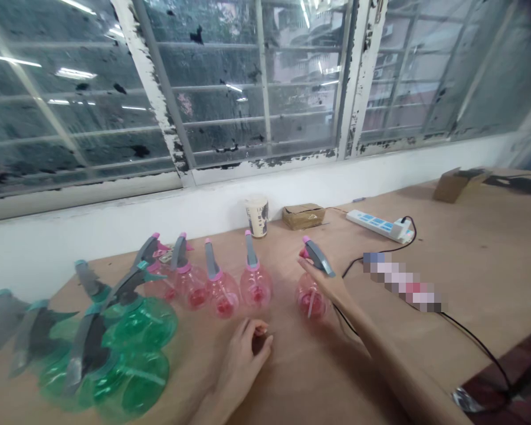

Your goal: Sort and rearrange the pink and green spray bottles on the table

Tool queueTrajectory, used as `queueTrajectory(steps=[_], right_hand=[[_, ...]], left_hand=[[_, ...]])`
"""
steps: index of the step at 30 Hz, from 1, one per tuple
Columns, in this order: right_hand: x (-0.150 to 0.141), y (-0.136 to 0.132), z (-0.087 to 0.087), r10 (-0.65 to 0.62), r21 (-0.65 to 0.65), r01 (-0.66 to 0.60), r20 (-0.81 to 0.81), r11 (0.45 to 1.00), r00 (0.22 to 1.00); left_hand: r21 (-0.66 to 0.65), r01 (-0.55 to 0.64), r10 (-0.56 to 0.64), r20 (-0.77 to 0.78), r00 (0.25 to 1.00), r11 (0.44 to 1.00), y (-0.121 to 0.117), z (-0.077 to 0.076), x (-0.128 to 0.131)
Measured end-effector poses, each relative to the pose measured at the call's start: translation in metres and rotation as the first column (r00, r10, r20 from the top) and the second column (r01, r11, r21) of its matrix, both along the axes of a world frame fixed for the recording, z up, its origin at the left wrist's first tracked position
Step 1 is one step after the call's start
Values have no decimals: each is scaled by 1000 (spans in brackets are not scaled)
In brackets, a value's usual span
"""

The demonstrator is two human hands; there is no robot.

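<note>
My right hand (pixel 330 284) is wrapped around the neck of a pink spray bottle (pixel 310 300), just under its grey and pink spray head. The bottle is upright at the table surface; whether its base touches the wood I cannot tell. My left hand (pixel 244 357) rests low over the table with loosely curled fingers, a gap between thumb and fingertips and nothing seen in it. Nearest to it stand pink spray bottles, one (pixel 255 286) just behind it and another (pixel 222 295) to its left. Several green spray bottles (pixel 135 383) with grey heads crowd the left side.
Along the wall are a paper cup (pixel 257 217), a small brown cardboard box (pixel 303 217) and a white power strip (pixel 378 225) with a black cable. A pixelated item (pixel 402 282) lies right of my right hand. An open carton (pixel 455 184) sits at far right.
</note>
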State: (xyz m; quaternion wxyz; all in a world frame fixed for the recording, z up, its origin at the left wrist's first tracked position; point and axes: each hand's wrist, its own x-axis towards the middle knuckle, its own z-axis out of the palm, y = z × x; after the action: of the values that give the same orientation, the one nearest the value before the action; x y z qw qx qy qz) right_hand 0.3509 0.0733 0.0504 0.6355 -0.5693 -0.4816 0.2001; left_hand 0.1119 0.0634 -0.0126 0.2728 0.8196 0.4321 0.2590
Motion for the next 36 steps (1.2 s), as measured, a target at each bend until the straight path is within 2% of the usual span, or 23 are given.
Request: queueTrajectory(steps=[6,15,20,36], right_hand=[[-1,5,-5,-72,-18,72,-16,997,997],[5,5,-9,68,88,-66,-31,994,997],[6,5,-13,77,83,-72,-60,994,995],[7,3,-11,85,93,-82,-27,992,996]], left_hand=[[3,0,0,-3,1000,1000,0,-2,-1],[-1,8,-8,-2,1000,1000,1,-3,-2],[0,9,-9,-8,1000,1000,1,-2,-2],[-4,13,-13,-3,1000,1000,0,-2,-1]])
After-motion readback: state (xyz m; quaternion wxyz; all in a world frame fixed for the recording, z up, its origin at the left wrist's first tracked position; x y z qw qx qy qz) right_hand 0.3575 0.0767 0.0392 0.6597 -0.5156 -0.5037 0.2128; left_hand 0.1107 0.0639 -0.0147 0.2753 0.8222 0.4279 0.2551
